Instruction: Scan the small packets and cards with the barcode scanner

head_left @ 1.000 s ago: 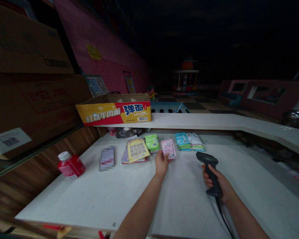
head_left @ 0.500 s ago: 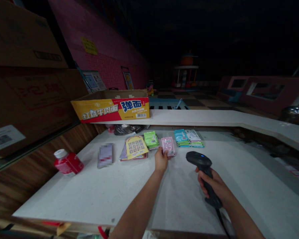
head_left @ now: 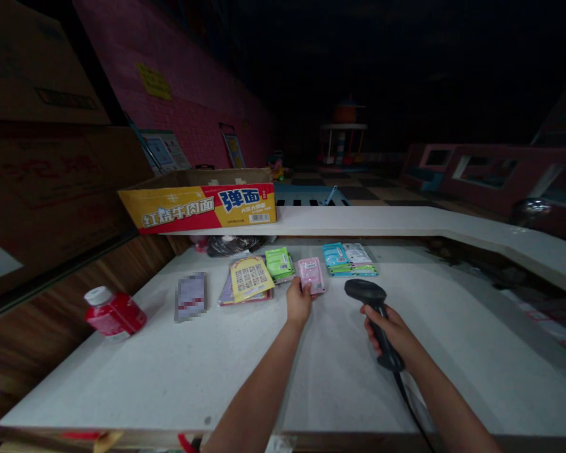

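Between the thumb and fingers of my left hand (head_left: 299, 301) is the near left edge of a pink packet (head_left: 312, 275), at the middle of the white counter. My right hand (head_left: 392, 335) is wrapped round the handle of a black barcode scanner (head_left: 365, 290), whose head points left toward the packet; its cord runs down to the counter's near edge. Green packets (head_left: 278, 262) lie just left of the pink one, beside a yellow sheet with printed codes (head_left: 251, 279) on top of a flat stack. Blue and green packets (head_left: 349, 259) are piled to the right.
A red bottle with a white cap (head_left: 116, 313) and a blurred-out flat item (head_left: 191, 296) are on the left of the counter (head_left: 179, 371). A noodle carton (head_left: 202, 204) sits on the raised white ledge (head_left: 358, 220). Brown boxes (head_left: 61, 182) are stacked at far left.
The whole view has shifted slightly, so things appear farther left. The blue light on the scanner's head no longer shows. Both hands keep their holds.
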A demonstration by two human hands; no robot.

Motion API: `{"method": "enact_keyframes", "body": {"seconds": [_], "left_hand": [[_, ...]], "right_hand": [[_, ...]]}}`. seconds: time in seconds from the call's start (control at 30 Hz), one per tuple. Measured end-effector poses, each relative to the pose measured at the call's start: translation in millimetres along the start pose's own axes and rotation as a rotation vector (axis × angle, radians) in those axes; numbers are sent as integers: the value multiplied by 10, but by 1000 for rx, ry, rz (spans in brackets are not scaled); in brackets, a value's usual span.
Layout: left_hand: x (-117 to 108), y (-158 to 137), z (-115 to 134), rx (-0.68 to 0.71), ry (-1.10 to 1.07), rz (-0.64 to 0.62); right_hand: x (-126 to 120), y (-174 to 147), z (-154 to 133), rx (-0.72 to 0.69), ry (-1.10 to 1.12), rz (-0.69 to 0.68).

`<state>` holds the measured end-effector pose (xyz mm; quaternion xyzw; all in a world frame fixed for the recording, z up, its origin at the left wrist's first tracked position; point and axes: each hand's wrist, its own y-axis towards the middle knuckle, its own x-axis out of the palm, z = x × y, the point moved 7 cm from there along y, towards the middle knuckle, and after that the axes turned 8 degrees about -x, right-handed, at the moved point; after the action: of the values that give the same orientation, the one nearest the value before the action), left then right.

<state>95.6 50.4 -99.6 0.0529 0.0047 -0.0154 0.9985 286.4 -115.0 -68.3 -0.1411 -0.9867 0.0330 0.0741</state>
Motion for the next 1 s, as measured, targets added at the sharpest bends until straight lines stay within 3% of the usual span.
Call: {"method": "enact_keyframes", "body": {"seconds": [0.23, 0.57, 0.67, 0.8, 1.0], "left_hand": [[-1, 24, 4, -18, -61, -6], [-52, -25, 146, 7, -82, -29], [-38, -39, 179, -51, -147, -28], [188, 26, 247, -177, -264, -45], [855, 320, 486, -304, -404, -82]], "right_hand": [[-274, 280, 113, -11, 162, 114], [-296, 351, 128, -13, 427, -87], [-321, 388, 113, -32, 535, -97], [-367, 443, 136, -31, 648, -51], [-380, 522, 210, 50, 791, -22]]}}
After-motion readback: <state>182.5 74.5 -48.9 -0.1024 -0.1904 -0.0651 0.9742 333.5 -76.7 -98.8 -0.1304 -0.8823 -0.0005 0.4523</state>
